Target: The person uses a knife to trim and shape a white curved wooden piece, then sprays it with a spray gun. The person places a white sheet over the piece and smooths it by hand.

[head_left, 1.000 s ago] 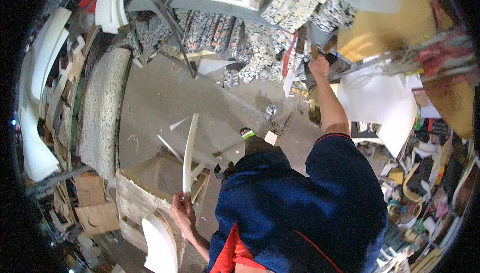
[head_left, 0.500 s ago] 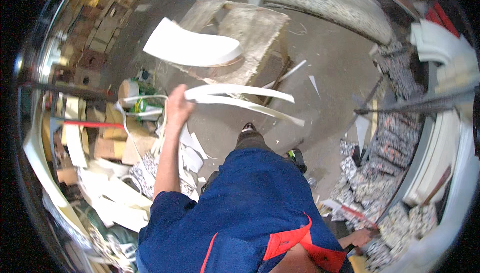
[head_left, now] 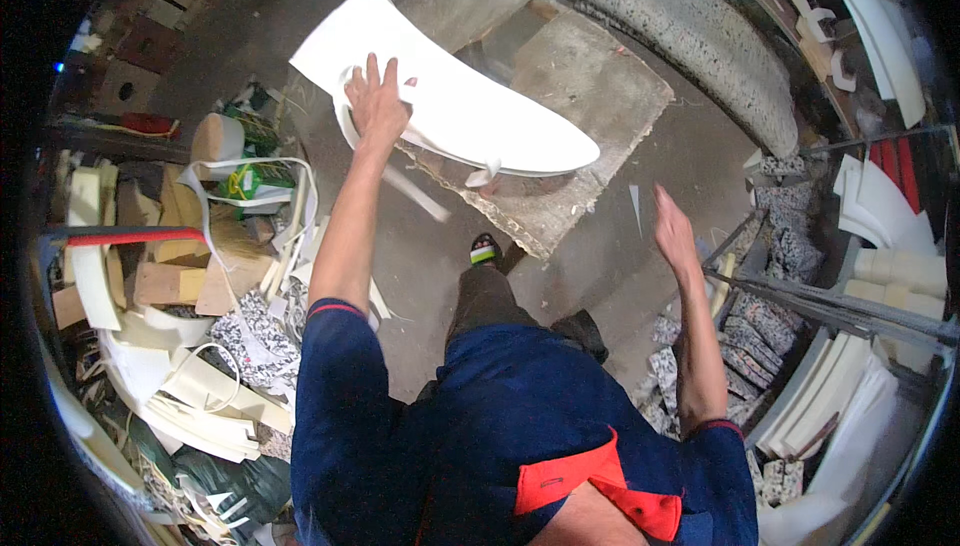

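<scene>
My left hand (head_left: 378,106) lies on a broad white foam piece (head_left: 505,121), curved and tapering to the right, with its fingers spread over the top face. Narrow white strips (head_left: 345,121) show beneath and beside that hand, partly hidden; another pale strip (head_left: 418,194) below it is blurred. The foam rests on a worn, frayed wooden board (head_left: 590,71) raised off the floor. My right hand (head_left: 672,228) is held out to the right of the board, slightly blurred, fingers stretched and nothing visible in them.
Foam offcuts and cords (head_left: 175,366) are heaped at left. A long speckled foam roll (head_left: 680,36) lies at top right. Metal bars (head_left: 860,311), speckled foam stacks (head_left: 750,341) and white slabs (head_left: 830,391) line the right side. Grey floor (head_left: 430,346) surrounds my feet.
The view has swung round to the board. My left hand has moved from gripping narrow strips onto the broad piece, fingers now spread. My right hand has left the piles and come forward, opened.
</scene>
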`<state>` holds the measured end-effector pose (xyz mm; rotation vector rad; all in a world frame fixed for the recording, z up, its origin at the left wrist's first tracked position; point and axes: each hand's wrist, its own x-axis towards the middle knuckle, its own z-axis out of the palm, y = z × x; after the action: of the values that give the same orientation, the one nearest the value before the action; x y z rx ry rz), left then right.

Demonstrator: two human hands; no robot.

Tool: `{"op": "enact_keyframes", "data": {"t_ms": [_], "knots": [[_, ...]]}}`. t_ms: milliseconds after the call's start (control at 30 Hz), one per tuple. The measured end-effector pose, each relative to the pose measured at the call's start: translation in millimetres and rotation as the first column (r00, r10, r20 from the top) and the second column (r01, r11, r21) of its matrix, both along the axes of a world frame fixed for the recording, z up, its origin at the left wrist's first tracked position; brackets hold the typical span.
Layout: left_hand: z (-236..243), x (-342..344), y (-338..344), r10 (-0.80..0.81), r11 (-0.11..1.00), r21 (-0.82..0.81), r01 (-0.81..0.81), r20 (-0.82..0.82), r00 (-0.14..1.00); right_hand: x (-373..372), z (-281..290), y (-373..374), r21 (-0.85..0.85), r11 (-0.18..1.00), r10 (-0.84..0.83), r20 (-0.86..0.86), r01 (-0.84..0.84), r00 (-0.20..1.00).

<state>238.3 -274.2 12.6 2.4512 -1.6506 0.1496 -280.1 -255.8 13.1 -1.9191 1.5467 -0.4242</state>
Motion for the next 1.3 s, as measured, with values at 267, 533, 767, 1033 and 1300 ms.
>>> {"op": "enact_keyframes", "data": {"t_ms": [267, 533, 767, 1033, 1300], "knots": [[-47.0, -3.7, -49.2, 0.167, 0.986, 0.054, -0.159, -0.193, 0.967, 247.2, -0.8, -137.9, 0.637, 0.763, 0.214, -0.089, -0.11, 0.973], [-41.1, -1.0, -54.6, 0.176, 0.975, 0.158, -0.155, -0.129, 0.976, 394.6, 3.3, -169.6, 0.526, 0.78, 0.334, 0.11, -0.34, 0.936], [-33.2, -1.5, -53.9, 0.173, 0.979, 0.141, -0.15, -0.165, 0.971, 394.2, 9.0, -196.9, 0.621, 0.579, 0.116, 0.578, -0.528, 0.808], [-33.6, 1.3, -57.6, 0.166, 0.977, 0.158, -0.141, -0.162, 0.973, 400.2, -11.5, -194.6, 0.51, 0.698, 0.364, 0.351, -0.502, 0.863], [-33.8, 7.1, -58.2, 0.137, 0.97, 0.226, -0.092, -0.195, 0.971, 543.9, -43.4, -268.8, 0.322, 0.736, 0.369, 0.546, -0.595, 0.752]]}}
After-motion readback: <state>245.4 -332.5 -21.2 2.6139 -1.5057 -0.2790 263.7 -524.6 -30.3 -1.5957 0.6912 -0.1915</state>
